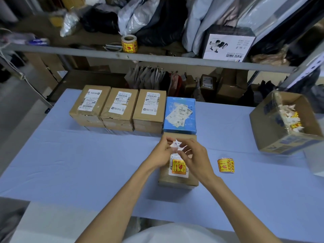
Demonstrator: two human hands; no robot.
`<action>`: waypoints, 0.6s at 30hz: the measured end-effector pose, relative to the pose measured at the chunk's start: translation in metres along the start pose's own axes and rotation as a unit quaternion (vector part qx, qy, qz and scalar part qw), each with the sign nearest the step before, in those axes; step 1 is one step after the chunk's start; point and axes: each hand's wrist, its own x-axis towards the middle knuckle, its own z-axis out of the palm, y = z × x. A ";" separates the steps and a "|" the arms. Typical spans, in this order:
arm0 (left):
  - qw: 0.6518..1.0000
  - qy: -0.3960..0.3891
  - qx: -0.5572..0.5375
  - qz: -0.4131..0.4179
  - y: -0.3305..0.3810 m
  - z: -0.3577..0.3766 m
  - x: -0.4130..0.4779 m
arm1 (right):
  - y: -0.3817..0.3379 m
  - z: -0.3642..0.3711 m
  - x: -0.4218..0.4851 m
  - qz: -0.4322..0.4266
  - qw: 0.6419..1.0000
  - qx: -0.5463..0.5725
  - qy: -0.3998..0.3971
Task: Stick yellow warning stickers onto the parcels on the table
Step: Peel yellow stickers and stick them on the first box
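Note:
A brown parcel (177,179) lies in front of me on the blue table, with a yellow warning sticker (178,167) stuck on its top. Above it my left hand (162,153) and my right hand (194,156) meet, both pinching a crumpled white backing paper (175,144). Three brown parcels (91,106) (120,109) (149,111) with white shipping labels stand in a row at the back, beside a blue parcel (180,114). A small strip of yellow stickers (226,165) lies on the table to the right of my hands.
An open cardboard box (280,137) holding crumpled backing papers stands at the right edge of the table (70,163). A roll of yellow stickers (129,43) sits on the metal shelf behind, among bags and cartons.

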 end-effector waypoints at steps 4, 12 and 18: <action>0.996 0.057 -0.041 0.046 0.009 0.002 0.003 | -0.001 -0.005 0.007 0.009 0.999 0.025 0.033; 0.996 0.010 -0.076 0.056 0.021 0.004 0.000 | 0.008 -0.019 0.012 -0.003 0.998 0.021 0.058; 0.981 0.046 0.118 0.145 0.030 0.011 0.001 | 0.010 -0.023 0.008 0.038 0.993 0.048 0.104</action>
